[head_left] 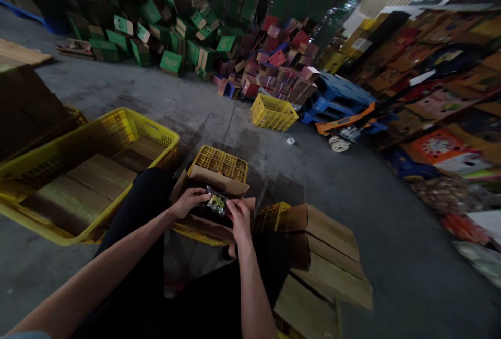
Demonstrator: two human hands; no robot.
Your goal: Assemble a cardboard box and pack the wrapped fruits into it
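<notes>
"What is hard to make out?"

"The inside of the open carton [223, 181], at the centre, is dark. The packet [216, 202] above it is clear and shiny, with something yellow-green and dark-spotted inside; I cannot tell what. Some fingertips are hidden behind it. At the left edge, a brown box [27, 109] is cut off and covers part of a yellow tub [152, 132]."

"How many of each?"

"One packet, two hands. The left hand [190, 202] pinches its left end, thumb and fingers nearly closed; the right hand [239, 218] pinches its right end the same way. One tub; one yellow crate [274, 114] on the floor, upper centre. The green boxes [172, 62] and red boxes [277, 58], heaped across the top, are too many to count."

"And the containers?"

"The tub, at left, holds several flat brown cartons [102, 177]. The open carton has its flaps spread, just below the packet."
</notes>
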